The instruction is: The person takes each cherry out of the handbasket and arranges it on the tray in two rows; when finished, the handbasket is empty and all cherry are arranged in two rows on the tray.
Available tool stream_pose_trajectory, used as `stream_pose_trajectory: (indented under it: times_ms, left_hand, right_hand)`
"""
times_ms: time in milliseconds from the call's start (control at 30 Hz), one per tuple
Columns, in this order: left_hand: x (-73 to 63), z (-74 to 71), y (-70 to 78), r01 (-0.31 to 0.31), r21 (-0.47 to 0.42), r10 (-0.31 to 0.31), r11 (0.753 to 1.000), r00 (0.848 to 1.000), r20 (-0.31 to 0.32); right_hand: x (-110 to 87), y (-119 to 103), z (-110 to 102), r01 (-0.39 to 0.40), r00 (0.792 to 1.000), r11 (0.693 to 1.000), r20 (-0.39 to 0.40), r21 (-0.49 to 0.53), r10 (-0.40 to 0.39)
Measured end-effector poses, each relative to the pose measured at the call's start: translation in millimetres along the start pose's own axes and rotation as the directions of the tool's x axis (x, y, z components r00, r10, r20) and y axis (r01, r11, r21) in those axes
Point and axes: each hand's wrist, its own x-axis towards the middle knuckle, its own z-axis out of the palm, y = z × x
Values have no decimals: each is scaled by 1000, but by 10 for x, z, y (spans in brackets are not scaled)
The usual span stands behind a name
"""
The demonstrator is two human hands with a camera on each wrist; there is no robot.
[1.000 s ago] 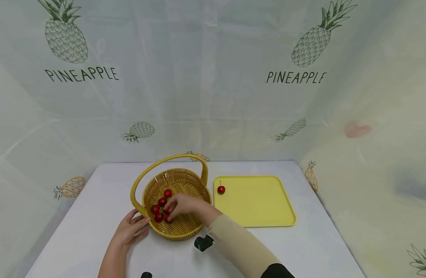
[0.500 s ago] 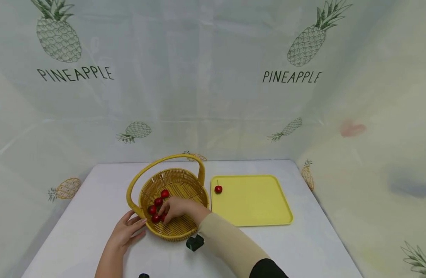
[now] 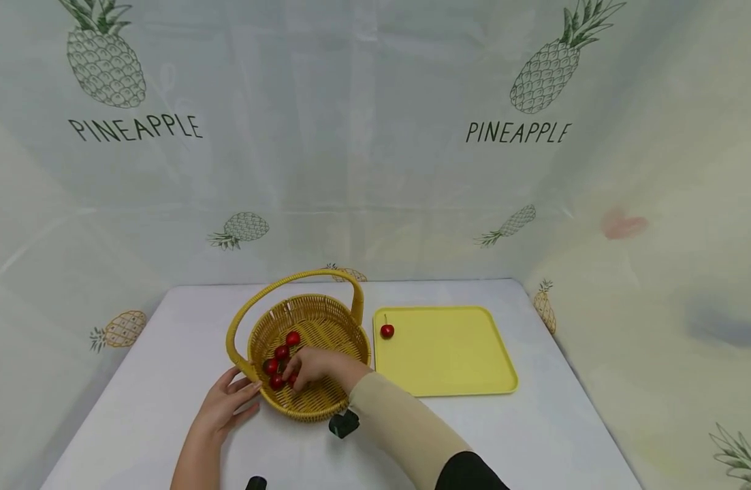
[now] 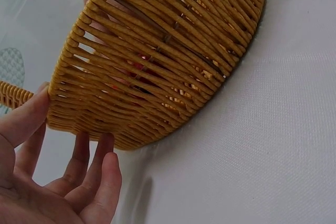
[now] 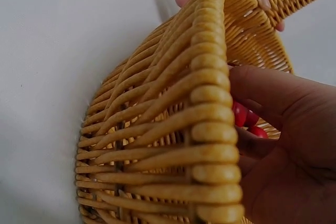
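Note:
In the head view my right hand [image 3: 316, 364] reaches down into the round yellow-brown wicker basket [image 3: 344, 327], fingers bent and thumb at a red cherry [image 3: 293, 380], which they pinch and partly cover. Several more cherries [image 3: 281, 352] lie along the basket's left side. My left hand [image 3: 228, 401] holds the basket's near-left rim beside the handle foot. Seen from the left wrist, the thumb of the left hand [image 4: 68, 177] is at the rim and other fingertips touch the outer wicker wall. The right wrist view shows red cherries [image 5: 240, 114] between thumb and fingers of the right hand [image 5: 294, 135].
A yellow rectangular tray [image 3: 449, 350] lies right of the basket, with one stemmed cherry [image 3: 387, 331] near its left edge. The basket's tall arched handle [image 3: 289, 278] rises over its far-left side. A white cloth [image 3: 534, 435] covers the table, before a pineapple-print curtain [image 3: 363, 170].
My right hand has shifted slightly left and deeper among the cherries, its fingers closing around one. My left hand stays at the basket rim. The whole head view has shifted a little.

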Motion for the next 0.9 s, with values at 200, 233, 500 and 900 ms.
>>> stream_pose_trajectory:
  times_ms: [200,233,500,900]
  left_hand:
    - [-7,-3,-8,-1,-2,1,1000,1000,-2]
    - [-8,-3,-8,-3,-2,3,1000,1000,0]
    - [5,-1,-14,-3,-8,3,1000,1000,1]
    - [-4,8,-9,1,-11,-1,1000,1000,-4]
  right_hand:
    - [-18,32,-13,6,1000,1000,10,-15,-6]
    - [-25,35,-17,8,1000,1000,9,-23,-8]
    - [-164,16,-113,21,1000,1000,-8,-16,-21]
    - [-366,52,-294,33,999,998,-21,61,-32]
